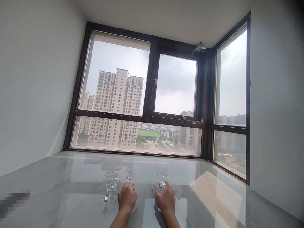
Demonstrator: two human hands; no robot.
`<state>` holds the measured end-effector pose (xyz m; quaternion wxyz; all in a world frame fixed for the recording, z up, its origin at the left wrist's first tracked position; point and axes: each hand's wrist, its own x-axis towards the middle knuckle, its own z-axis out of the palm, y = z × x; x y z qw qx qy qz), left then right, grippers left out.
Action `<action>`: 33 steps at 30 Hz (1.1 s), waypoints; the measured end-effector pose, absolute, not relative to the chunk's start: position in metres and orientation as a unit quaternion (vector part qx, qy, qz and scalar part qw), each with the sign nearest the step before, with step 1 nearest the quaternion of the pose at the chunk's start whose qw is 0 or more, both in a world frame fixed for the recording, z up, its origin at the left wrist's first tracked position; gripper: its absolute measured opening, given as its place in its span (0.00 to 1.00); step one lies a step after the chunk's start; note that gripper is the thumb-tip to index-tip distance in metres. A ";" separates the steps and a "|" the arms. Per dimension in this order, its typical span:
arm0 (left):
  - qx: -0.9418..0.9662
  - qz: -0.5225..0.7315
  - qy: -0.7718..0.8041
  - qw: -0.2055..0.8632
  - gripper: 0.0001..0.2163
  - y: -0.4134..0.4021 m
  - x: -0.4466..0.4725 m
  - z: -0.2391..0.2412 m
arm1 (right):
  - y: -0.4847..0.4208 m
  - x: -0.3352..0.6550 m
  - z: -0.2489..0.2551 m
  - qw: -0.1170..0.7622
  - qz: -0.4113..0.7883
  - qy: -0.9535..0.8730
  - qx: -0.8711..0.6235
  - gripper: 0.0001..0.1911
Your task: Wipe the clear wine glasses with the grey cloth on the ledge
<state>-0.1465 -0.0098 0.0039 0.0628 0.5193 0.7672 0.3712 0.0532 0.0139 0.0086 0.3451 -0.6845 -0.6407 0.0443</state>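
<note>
Several clear stemmed wine glasses stand on a glossy grey marble surface (59, 190). My left hand (127, 198) lies on the surface with its fingers curled at the foot of one upright glass (129, 173). My right hand (167, 199) rests on a glass lying on its side (156, 187), fingers closed over it. Just behind that hand stands another upright glass (164, 173). To the left stand more glasses, the nearest one (107, 186) by my left hand.
A wide dark-framed corner window (152, 95) fills the far side, showing high-rise buildings and grey sky. White walls close in at left and right. A blurred dark patch (14, 202) sits at the lower left of the surface.
</note>
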 end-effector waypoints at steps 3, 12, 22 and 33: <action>0.527 0.368 0.763 0.070 0.16 -0.015 -0.145 0.009 | 0.012 0.058 0.004 0.373 0.075 -0.662 -0.646 0.27; 0.545 0.395 0.738 0.050 0.08 -0.021 -0.143 0.014 | 0.008 0.057 -0.005 0.474 0.128 -0.633 -0.599 0.30; 0.682 0.426 0.593 -0.035 0.14 -0.037 -0.124 0.018 | 0.001 0.046 -0.001 0.570 0.133 -0.658 -0.475 0.26; 0.691 0.375 0.617 0.048 0.20 -0.036 -0.125 0.017 | -0.010 0.038 0.002 0.583 0.017 -0.707 -0.400 0.26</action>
